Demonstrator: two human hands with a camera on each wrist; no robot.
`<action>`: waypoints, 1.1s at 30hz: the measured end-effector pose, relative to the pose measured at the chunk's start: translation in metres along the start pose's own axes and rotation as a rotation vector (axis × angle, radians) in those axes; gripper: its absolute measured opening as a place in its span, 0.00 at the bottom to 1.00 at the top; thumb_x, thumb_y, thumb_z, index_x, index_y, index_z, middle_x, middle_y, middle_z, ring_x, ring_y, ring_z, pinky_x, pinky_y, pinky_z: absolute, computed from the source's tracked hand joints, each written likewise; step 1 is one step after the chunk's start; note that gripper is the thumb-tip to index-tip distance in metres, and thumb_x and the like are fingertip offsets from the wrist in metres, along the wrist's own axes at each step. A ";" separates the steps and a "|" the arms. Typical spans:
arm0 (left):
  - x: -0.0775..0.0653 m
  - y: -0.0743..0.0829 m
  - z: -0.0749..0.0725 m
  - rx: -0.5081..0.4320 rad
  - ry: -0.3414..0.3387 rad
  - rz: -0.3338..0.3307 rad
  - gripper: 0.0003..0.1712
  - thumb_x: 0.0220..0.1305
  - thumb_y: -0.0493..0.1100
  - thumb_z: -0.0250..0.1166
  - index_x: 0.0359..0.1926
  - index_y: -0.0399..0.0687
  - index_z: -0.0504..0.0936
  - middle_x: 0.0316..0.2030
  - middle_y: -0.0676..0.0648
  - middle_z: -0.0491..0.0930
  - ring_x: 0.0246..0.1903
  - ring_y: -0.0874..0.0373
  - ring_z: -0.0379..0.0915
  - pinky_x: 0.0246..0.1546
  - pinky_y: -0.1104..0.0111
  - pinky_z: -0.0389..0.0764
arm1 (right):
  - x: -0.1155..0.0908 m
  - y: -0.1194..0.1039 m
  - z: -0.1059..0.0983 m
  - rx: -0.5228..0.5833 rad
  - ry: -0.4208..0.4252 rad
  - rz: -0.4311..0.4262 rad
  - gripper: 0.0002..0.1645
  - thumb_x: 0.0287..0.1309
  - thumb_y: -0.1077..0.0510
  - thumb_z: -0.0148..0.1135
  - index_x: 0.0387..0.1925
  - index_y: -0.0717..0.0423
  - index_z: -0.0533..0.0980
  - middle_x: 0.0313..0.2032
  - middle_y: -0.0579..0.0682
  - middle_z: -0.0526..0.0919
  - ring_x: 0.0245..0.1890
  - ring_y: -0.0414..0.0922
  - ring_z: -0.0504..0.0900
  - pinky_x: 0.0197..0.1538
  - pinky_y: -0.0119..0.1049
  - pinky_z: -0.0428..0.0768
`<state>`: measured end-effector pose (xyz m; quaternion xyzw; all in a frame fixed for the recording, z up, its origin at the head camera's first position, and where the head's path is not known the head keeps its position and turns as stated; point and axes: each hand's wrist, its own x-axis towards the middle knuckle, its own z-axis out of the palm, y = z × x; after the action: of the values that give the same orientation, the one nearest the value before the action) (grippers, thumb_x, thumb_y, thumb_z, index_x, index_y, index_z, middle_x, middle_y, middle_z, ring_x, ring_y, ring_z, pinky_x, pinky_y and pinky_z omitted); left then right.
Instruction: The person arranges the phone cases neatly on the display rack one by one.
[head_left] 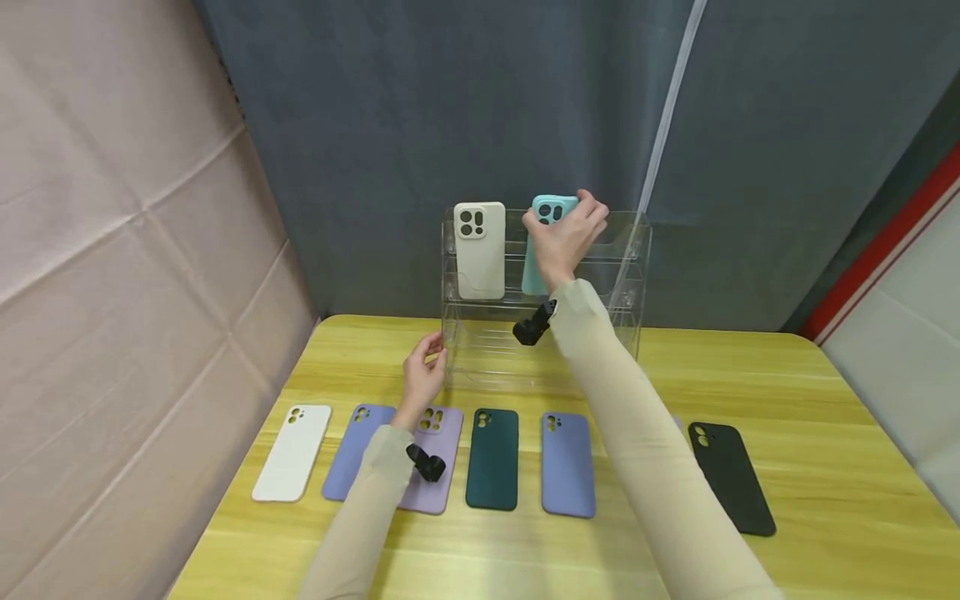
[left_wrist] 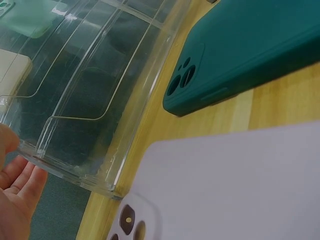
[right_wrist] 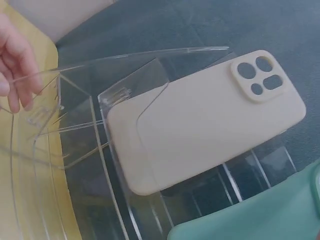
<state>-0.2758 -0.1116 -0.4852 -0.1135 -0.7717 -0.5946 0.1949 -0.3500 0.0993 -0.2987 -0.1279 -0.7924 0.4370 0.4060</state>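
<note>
A clear acrylic display rack point(head_left: 517, 367) with stepped tiers stands on the table. My right hand point(head_left: 566, 240) grips a turquoise phone case point(head_left: 534, 271) near its top, thumb on one side edge and fingers on the other; the case stands upright at the top tier. To its left, a cream phone case point(head_left: 482, 258) leans in the same tier, camera cutouts upward; the right wrist view shows the cream case point(right_wrist: 200, 125) behind the clear lip. Low on the rack's left side, my left hand point(head_left: 423, 379) holds the side panel, with fingers point(left_wrist: 31, 187) behind its edge.
A row of phone cases lies on the wooden table: white point(head_left: 292, 454), periwinkle point(head_left: 352, 446), lilac point(head_left: 446, 467), dark green point(head_left: 492, 458), another periwinkle point(head_left: 567, 465) and black point(head_left: 731, 479). My right sleeve hides part of the row. A grey curtain point(head_left: 390, 150) hangs behind the rack.
</note>
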 end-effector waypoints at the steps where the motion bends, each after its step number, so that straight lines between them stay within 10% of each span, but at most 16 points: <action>1: -0.001 0.001 0.000 -0.001 0.002 0.002 0.18 0.63 0.28 0.57 0.54 0.27 0.73 0.46 0.30 0.75 0.47 0.37 0.73 0.46 0.51 0.79 | -0.001 0.001 0.001 -0.007 0.005 -0.004 0.42 0.43 0.47 0.67 0.59 0.58 0.63 0.52 0.56 0.64 0.51 0.52 0.62 0.51 0.39 0.69; 10: -0.008 0.038 -0.004 0.018 -0.008 0.044 0.17 0.61 0.23 0.55 0.51 0.20 0.71 0.44 0.24 0.74 0.45 0.32 0.72 0.44 0.47 0.79 | -0.008 0.004 0.007 -0.070 0.016 -0.036 0.42 0.42 0.47 0.69 0.57 0.58 0.64 0.52 0.56 0.65 0.50 0.52 0.63 0.51 0.42 0.71; 19: -0.002 0.002 -0.001 0.004 0.006 0.046 0.17 0.61 0.25 0.56 0.53 0.23 0.72 0.44 0.26 0.75 0.45 0.34 0.73 0.42 0.47 0.79 | -0.007 0.005 0.008 -0.127 -0.015 -0.038 0.41 0.45 0.45 0.69 0.57 0.58 0.63 0.54 0.55 0.63 0.53 0.52 0.62 0.51 0.42 0.72; 33: -0.001 0.001 0.001 0.003 0.012 0.010 0.18 0.62 0.27 0.57 0.53 0.29 0.74 0.45 0.32 0.77 0.46 0.39 0.74 0.45 0.55 0.80 | -0.009 0.019 -0.005 -0.038 -0.082 -0.150 0.42 0.51 0.49 0.67 0.63 0.59 0.61 0.58 0.57 0.60 0.58 0.51 0.59 0.60 0.40 0.65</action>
<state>-0.2747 -0.1107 -0.4854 -0.1135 -0.7709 -0.5932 0.2024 -0.3438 0.1082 -0.3168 -0.0578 -0.8237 0.3953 0.4023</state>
